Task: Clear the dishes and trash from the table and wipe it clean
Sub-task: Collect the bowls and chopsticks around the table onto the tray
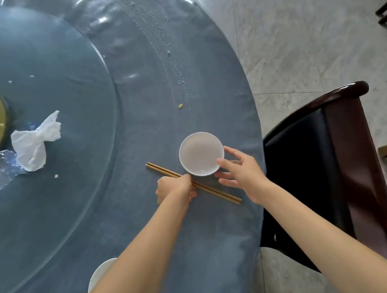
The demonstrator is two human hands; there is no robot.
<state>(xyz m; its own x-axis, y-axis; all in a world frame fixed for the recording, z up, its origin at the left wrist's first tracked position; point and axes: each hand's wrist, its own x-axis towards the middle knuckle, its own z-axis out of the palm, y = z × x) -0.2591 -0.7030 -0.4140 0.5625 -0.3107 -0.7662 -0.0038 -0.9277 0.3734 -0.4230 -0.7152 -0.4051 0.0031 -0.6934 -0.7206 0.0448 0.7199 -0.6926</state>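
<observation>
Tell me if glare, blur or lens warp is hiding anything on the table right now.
Head view: bright window glare streaks the plastic cover at the far edge, washing out the crumbs there; wide-angle warp bends the table rim and chair; bowl, chopsticks and both hands, left, right, are sharp; the tissue is slightly soft, with no harsh shadows.

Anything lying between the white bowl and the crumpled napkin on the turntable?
Head view: only the far tips of the chopsticks near the white bowl; otherwise bare blue cloth and glass up to the crumpled napkin.
</observation>
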